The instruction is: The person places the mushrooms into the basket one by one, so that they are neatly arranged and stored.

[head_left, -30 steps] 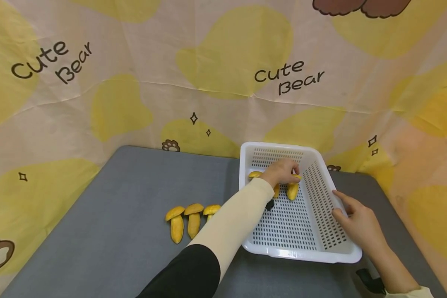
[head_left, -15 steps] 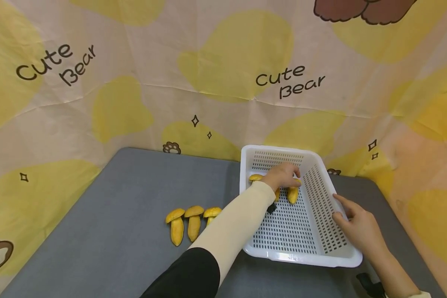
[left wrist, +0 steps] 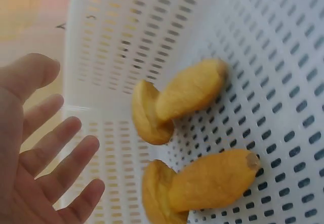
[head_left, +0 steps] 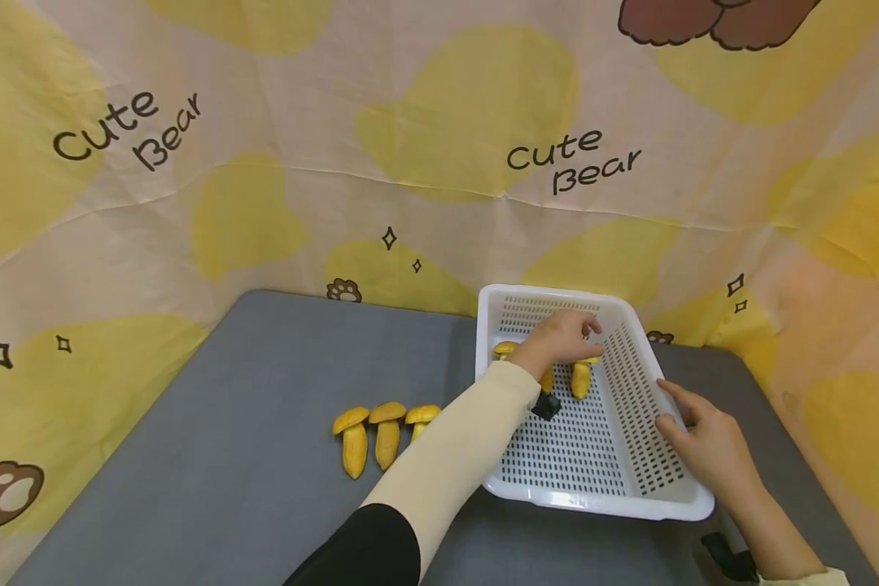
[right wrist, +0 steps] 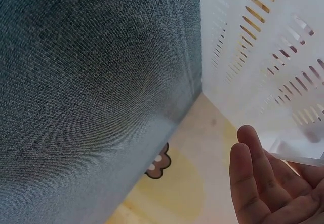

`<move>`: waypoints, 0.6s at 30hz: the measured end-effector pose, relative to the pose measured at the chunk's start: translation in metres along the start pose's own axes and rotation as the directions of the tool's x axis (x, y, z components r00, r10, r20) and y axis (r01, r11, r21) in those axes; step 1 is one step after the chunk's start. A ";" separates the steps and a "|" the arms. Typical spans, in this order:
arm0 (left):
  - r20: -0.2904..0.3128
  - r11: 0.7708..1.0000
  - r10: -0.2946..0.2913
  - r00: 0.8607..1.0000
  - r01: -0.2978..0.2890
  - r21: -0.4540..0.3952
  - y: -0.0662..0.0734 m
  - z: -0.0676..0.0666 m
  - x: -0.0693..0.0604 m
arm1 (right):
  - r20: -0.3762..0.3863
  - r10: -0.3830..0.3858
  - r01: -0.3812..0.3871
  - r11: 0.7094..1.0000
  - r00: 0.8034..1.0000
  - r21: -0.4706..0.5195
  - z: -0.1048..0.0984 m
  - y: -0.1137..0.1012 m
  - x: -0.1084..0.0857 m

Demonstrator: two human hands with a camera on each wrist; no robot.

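A white perforated plastic basket (head_left: 593, 505) stands on the right of the table with yellow mushrooms inside. My left hand (head_left: 566, 335) hovers over its far part, palm down, just above a yellow mushroom (head_left: 580, 381). In the left wrist view the hand (left wrist: 53, 168) has its fingers spread, holding nothing; two mushrooms, an upper mushroom (left wrist: 192, 89) and a lower mushroom (left wrist: 215, 181), lie apart from it. My right hand (head_left: 710, 443) holds the basket's right rim, thumb and forefinger over it, other fingers (right wrist: 242, 176) outside below it.
Left of the basket, mushrooms lie in a row on the grey table (head_left: 212, 456): a left mushroom (head_left: 353, 443), a middle mushroom (head_left: 387, 435) and one partly behind the left sleeve (head_left: 457, 443). A patterned cloth (head_left: 439, 106) hangs behind the table.
My left hand has lifted slightly and moved a little right, its fingers coming away from the rightmost mushroom, which stays in the basket. The right hand stays at the rim.
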State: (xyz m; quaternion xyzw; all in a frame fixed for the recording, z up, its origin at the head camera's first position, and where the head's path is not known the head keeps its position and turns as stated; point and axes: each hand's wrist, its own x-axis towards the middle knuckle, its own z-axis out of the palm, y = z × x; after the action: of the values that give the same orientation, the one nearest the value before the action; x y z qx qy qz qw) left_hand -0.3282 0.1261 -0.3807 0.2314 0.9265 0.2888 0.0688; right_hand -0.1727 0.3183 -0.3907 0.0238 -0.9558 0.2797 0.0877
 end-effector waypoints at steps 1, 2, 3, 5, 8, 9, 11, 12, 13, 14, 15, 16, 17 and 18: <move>-0.006 1.000 -0.009 1.000 0.008 -0.019 0.001 -0.001 -0.002 | 0.001 0.000 0.000 1.000 1.000 -0.004 0.000 0.000 0.000; -0.013 0.999 -0.013 1.000 0.013 -0.043 0.003 -0.003 -0.005 | 0.001 -0.002 0.002 1.000 1.000 -0.008 0.000 0.000 0.000; -0.022 0.997 -0.017 1.000 0.015 -0.070 0.004 -0.005 -0.008 | 0.003 -0.003 0.003 1.000 1.000 -0.011 0.000 0.000 0.000; -0.053 0.993 -0.012 0.999 0.006 -0.119 0.007 -0.011 -0.013 | 0.004 -0.007 0.007 1.000 1.000 -0.021 0.001 0.000 0.001; -0.103 0.984 0.010 0.995 -0.028 -0.177 0.014 -0.021 -0.021 | 0.005 -0.012 0.012 0.999 1.000 -0.034 0.001 0.000 0.002; -0.117 0.983 0.020 0.993 -0.041 -0.181 0.017 -0.024 -0.023 | 0.006 -0.012 0.013 0.999 1.000 -0.039 0.001 0.000 0.002; -0.138 0.982 0.044 0.989 -0.068 -0.174 0.022 -0.031 -0.029 | 0.003 -0.016 0.017 0.999 1.000 -0.047 0.000 -0.001 0.002; -0.143 0.983 0.055 0.988 -0.078 -0.164 0.025 -0.035 -0.032 | 0.003 -0.017 0.017 0.999 1.000 -0.049 -0.001 -0.001 0.001; -0.147 0.984 0.066 0.987 -0.088 -0.154 0.027 -0.039 -0.036 | 0.005 -0.016 0.017 0.999 1.000 -0.051 -0.001 -0.001 0.001; -0.151 0.985 0.077 0.986 -0.099 -0.143 0.029 -0.043 -0.040 | 0.007 -0.015 0.015 0.998 1.000 -0.053 -0.001 -0.001 0.001; -0.155 0.985 0.087 0.984 -0.108 -0.132 0.032 -0.047 -0.044 | 0.008 -0.014 0.014 0.998 1.000 -0.055 -0.001 0.000 0.001; -0.161 0.984 0.099 0.982 -0.121 -0.129 0.033 -0.051 -0.048 | 0.010 -0.013 0.014 0.998 1.000 -0.057 -0.001 0.000 0.000; -0.168 0.984 0.108 0.980 -0.130 -0.125 0.035 -0.056 -0.053 | 0.015 -0.010 0.011 0.998 1.000 -0.054 -0.001 0.000 0.000; -0.174 0.982 0.121 0.977 -0.143 -0.124 0.036 -0.061 -0.057 | 0.019 -0.009 0.010 0.999 1.000 -0.053 -0.001 0.000 0.000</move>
State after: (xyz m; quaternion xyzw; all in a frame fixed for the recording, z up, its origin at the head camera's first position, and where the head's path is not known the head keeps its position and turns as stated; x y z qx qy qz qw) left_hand -0.2795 0.0949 -0.3106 0.2624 0.8896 0.3736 -0.0123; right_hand -0.1726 0.3190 -0.3895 0.0286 -0.9635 0.2537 0.0807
